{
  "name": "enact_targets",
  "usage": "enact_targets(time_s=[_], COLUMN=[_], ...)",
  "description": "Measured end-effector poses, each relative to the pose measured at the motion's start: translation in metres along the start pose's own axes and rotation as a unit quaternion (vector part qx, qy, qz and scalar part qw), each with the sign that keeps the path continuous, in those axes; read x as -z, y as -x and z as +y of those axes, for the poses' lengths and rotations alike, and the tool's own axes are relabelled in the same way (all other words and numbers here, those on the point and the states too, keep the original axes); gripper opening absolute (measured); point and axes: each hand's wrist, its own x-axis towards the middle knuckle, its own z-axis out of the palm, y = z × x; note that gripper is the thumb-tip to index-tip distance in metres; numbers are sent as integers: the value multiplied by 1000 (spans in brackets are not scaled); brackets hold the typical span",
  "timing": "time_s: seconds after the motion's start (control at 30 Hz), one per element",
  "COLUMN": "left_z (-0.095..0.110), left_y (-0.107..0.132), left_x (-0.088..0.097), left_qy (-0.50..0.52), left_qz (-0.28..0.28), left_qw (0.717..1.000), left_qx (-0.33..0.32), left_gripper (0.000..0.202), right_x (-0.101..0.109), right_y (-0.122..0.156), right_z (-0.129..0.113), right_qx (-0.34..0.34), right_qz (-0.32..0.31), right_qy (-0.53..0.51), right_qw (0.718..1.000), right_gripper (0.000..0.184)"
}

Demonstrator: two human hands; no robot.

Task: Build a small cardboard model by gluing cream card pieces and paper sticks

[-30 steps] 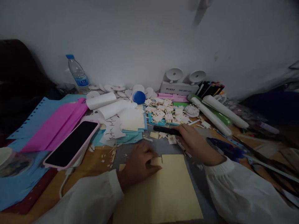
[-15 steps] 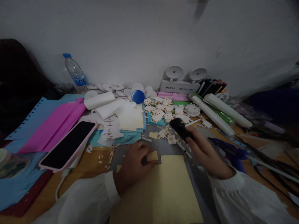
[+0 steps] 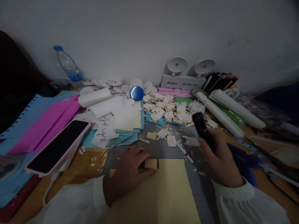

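Note:
My left hand [image 3: 129, 175] rests on a large cream paper sheet [image 3: 175, 193], its thumb and forefinger apart. A small cream paper piece [image 3: 151, 163] lies by these fingertips, at a notch in the sheet's far edge. My right hand [image 3: 219, 157] is closed around a black handheld tool [image 3: 202, 128]. The tool is held up above the grey mat [image 3: 201, 189], right of the sheet; its exact kind is unclear. Loose paper scraps [image 3: 171, 141] and a thin white stick with a dark band [image 3: 184, 151] lie just beyond the sheet.
Many small cream cut-outs [image 3: 161, 109] are heaped behind the mat. A phone [image 3: 58, 146], pink paper [image 3: 44, 126] and a water bottle [image 3: 68, 67] are on the left. White rolls [image 3: 219, 113], a blue tool [image 3: 243, 165] and cables [image 3: 277, 186] lie right. A twin-lamp unit [image 3: 182, 81] stands by the wall.
My right hand has moved to the right with the black tool, which now points more upright. My left hand stays on the sheet by the small piece. The camera view has shifted slightly.

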Motion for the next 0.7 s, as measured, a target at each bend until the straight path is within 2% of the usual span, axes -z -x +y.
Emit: enact_targets(time_s=[0.13,0.37,0.57,0.7], left_z=[-1,1,0,-1], left_y=[-1,-1,0,0], left_x=[-1,-1,-1,-3], left_qy=[4,-2,-4,6], left_qz=[11,18,7,26], left_qw=[1000,1000,1000,1000], left_qx=[-7,4,4,-10], left_gripper=[36,35,38,42], right_x=[-4,-12,-20,-20], right_y=[1,-1,-4,-4], right_z=[13,14,22,21], right_qx=[24,109,122,115], right_qz=[-38,-70,-46,-44], right_qy=[143,275,335,306], right_qw=[989,953,933,944], right_gripper=[31,33,31,31])
